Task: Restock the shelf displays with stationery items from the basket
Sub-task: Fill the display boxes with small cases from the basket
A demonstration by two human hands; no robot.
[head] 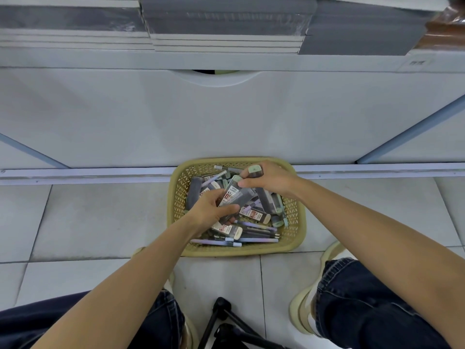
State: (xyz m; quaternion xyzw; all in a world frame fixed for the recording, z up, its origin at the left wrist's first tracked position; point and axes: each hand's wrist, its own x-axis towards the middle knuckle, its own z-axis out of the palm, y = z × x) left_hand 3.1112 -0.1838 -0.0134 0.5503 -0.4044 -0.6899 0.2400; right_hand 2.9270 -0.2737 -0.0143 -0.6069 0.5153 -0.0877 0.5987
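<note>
A tan plastic basket [294, 238] sits on the tiled floor against the white shelf base. It holds several grey pencil-lead boxes and pastel pens [234, 241]. My left hand [210, 211] grips the lower end of a stack of lead boxes [237, 192] above the basket. My right hand [270, 178] pinches the top of that stack and also holds another lead box with a green cap [255, 171] near the basket's far rim.
The white shelf unit [226, 117] fills the view above, with wrapped grey notebook stacks [226, 21] on its top. My knees in dark jeans [372, 298], cream shoes and a black tripod [226, 323] are near the bottom.
</note>
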